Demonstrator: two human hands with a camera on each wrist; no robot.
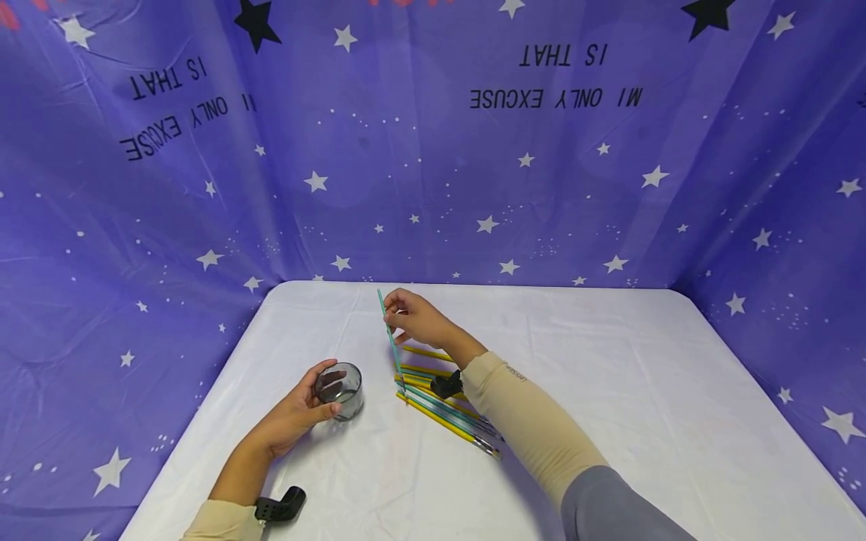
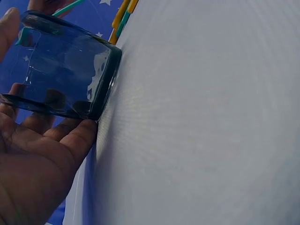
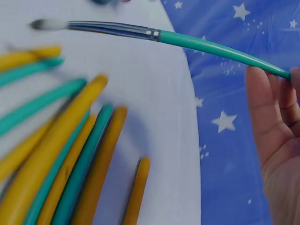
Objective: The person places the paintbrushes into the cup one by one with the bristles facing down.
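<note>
My left hand (image 1: 294,417) grips a clear smoky glass cup (image 1: 349,389), fingers round its far side and thumb on the near side. In the left wrist view the cup (image 2: 65,68) appears tilted sideways, its base close to the white cloth. My right hand (image 1: 425,321) pinches a teal paintbrush (image 1: 394,344) by its handle, bristles pointing down above the pile. Seen from the right wrist, this paintbrush (image 3: 206,45) has a dark-tipped bristle head and a metal ferrule. Several yellow and teal paintbrushes (image 1: 434,418) lie spread below my right forearm.
A white cloth covers the table (image 1: 609,406). Purple fabric (image 1: 446,180) with stars and lettering hangs behind it and at both sides. Black wrist cameras sit on the left wrist (image 1: 283,505) and the right wrist (image 1: 445,385).
</note>
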